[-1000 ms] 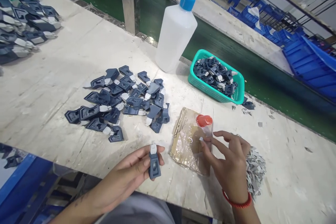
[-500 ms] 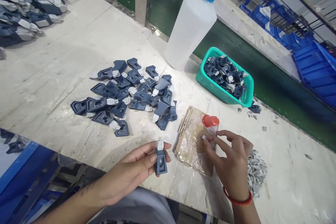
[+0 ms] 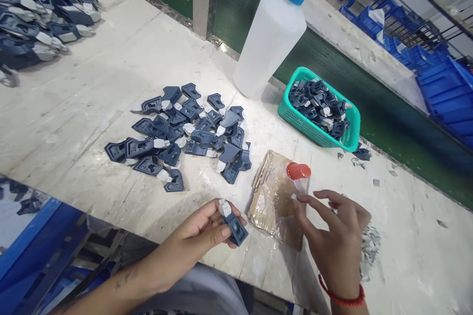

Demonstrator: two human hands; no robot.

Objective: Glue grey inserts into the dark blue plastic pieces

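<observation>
My left hand (image 3: 201,229) is closed around a dark blue plastic part (image 3: 236,230) with a pale grey tip, its hollow side facing up. Between thumb and forefinger, my right hand (image 3: 332,231) pinches a tiny whitish chip (image 3: 294,197). That hand is over the right side of a cardboard piece (image 3: 271,206) covered in shiny clear tape or glue. A red cap-like piece (image 3: 298,171) lies at the cardboard's far corner. Beyond my left hand, a loose pile of similar blue parts (image 3: 201,137) is spread on the table.
A teal basket (image 3: 320,139) full of blue parts stands at the back, beside a white bottle (image 3: 268,39) with a blue cap. Small grey chips (image 3: 370,251) are heaped partly behind my right hand. More blue parts (image 3: 40,19) lie far left. A green strip (image 3: 399,157) borders the table.
The blue part in my left hand has turned, its tip now leaning left. My right hand has shifted slightly right and down, still pinching the chip.
</observation>
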